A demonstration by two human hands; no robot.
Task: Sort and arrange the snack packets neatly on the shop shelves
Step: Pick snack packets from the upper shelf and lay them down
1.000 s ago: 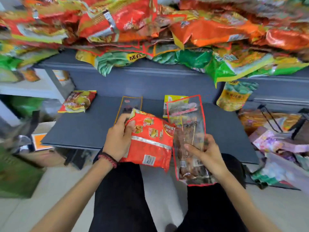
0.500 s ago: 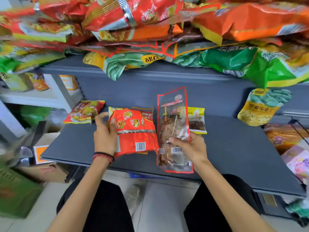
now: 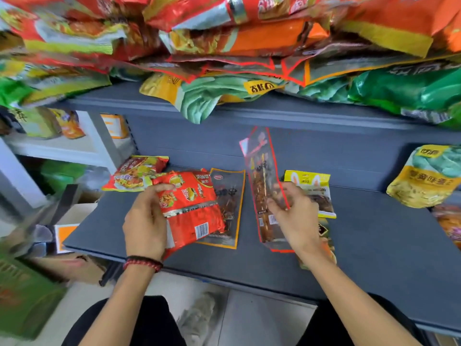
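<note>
My left hand [image 3: 146, 221] grips a red snack packet [image 3: 193, 208] by its left edge, over the grey lower shelf [image 3: 361, 245]. The red packet overlaps a clear orange-edged packet [image 3: 230, 203] lying flat on the shelf. My right hand [image 3: 295, 218] pinches a long clear red-edged packet [image 3: 262, 181] of brown snack, held nearly upright above the shelf. Behind that hand lies a yellow packet [image 3: 313, 188]. Another red and yellow packet [image 3: 136, 173] lies at the shelf's back left.
The upper shelf [image 3: 274, 108] holds a jumbled pile of red, orange and green bags that overhang its edge. A yellow and green bag [image 3: 429, 176] leans at the right. Cardboard boxes [image 3: 27, 293] stand on the floor to the left. A white shelf unit [image 3: 62, 148] is at far left.
Both hands have moved forward over the lower shelf with their packets. The red packet has come down onto the orange-edged packet. The long clear packet now stands further back and tilts left.
</note>
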